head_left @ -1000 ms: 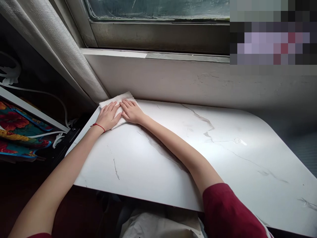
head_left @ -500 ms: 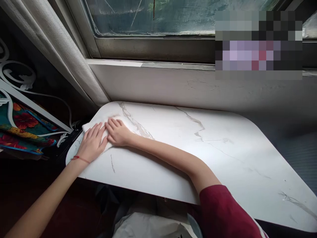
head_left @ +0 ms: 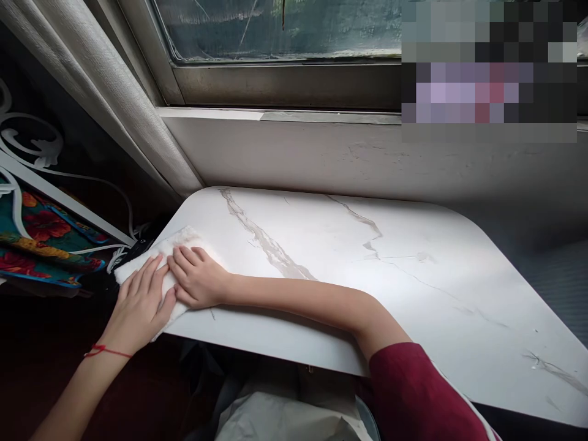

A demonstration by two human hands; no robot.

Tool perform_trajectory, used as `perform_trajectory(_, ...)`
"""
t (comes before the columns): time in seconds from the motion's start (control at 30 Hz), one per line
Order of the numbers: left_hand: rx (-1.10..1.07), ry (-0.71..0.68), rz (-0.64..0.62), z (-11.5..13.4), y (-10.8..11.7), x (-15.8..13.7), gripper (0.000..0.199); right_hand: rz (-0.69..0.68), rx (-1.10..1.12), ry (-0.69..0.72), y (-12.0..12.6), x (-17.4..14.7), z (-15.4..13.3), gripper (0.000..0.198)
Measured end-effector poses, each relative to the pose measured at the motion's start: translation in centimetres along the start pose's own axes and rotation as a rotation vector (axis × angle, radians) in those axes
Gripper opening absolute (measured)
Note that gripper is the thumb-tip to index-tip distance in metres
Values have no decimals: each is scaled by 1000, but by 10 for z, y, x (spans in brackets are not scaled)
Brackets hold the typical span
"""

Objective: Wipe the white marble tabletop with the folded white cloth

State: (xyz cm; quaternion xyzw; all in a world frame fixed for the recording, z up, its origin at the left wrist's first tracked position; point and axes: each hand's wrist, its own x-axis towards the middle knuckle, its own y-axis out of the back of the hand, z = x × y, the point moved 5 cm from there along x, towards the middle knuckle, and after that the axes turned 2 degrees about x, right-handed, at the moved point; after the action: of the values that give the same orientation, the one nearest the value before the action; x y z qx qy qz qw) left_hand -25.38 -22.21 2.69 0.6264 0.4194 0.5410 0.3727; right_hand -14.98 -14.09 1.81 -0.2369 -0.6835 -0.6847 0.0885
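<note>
Grey-veined and white, the table stands against a wall beneath a window, and at its left end lies a cloth, with one corner poking past the near edge. The left hand rests on it with fingers long and slightly parted, its heel out beyond the edge; the right hand, just beside it, lies palm down with fingers close together and gently bent. Both press from above, and neither is curled round the cloth. With so much of it at the rim, the cloth could slip off or fold under if pushed further left, since only downward pressure seems to hold it; loose cords near that end might snag it. As for looks, the cloth is white, thick and softly fuzzy, mostly flat, its middle hidden by the hands. Further out, a red string bracelet circles the left wrist, a pale curtain hangs beyond the table, and flowered fabric shows at far left.
</note>
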Motion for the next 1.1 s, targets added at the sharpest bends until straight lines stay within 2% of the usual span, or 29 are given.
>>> perform_trajectory(0.17,-38,36,-105,-4,-23,51,58,39,9,-81,-8,7,43,60)
perform_trajectory(0.43,-146,76,-331,9,-69,172,59,-8,-16,-303,-2,5,140,54)
perform_trajectory(0.57,-236,90,-280,34,-85,215,57,-18,-35,-410,6,-10,181,53)
perform_trajectory(0.7,-235,142,-163,52,-89,231,65,-22,-46,-454,11,-22,202,50)
perform_trajectory(0.77,-224,155,-170,56,-91,233,70,-23,-54,-463,14,-24,204,49)
perform_trajectory(0.9,-204,154,-241,58,-92,231,65,-52,-86,-474,24,-25,194,42)
perform_trajectory(1.1,-170,40,-207,66,-83,216,62,-148,-148,-473,47,-36,171,38)
